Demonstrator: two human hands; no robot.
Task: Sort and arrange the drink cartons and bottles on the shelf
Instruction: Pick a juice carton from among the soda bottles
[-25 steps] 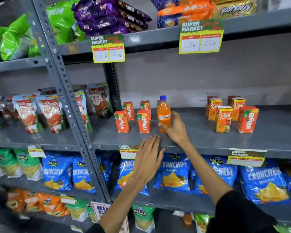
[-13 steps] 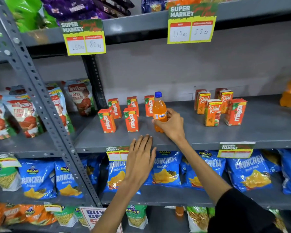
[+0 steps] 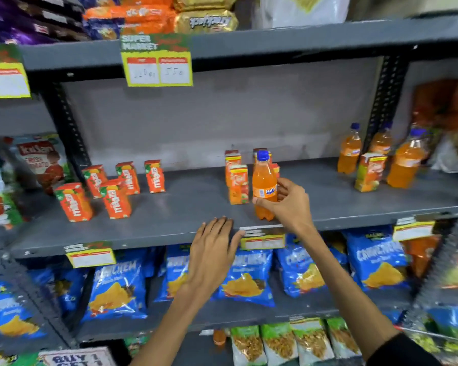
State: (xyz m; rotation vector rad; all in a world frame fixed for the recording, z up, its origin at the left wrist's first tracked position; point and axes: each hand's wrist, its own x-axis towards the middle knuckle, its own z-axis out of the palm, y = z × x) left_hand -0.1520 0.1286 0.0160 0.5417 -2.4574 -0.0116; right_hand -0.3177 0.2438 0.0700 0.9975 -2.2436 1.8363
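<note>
**Bottle carried along the shelf**

Right hand (image 3: pixel 288 204) closes its grip around an orange bottle (image 3: pixel 265 184), just above the shelf (image 3: pixel 191 207), probably heading toward matching bottles (image 3: pixel 349 151) rightward. Left hand (image 3: pixel 212 257) rests open, steadying, on the edge.

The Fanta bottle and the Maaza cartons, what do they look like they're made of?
Fanta bottle: clear plastic, it seems; the orange drink shows through, with a blue cap and printed wrap label. Maaza cartons: likely coated paperboard; opaque, sharp folded edges, printed faces with a slight sheen. The right hand grips the bottle.
</note>
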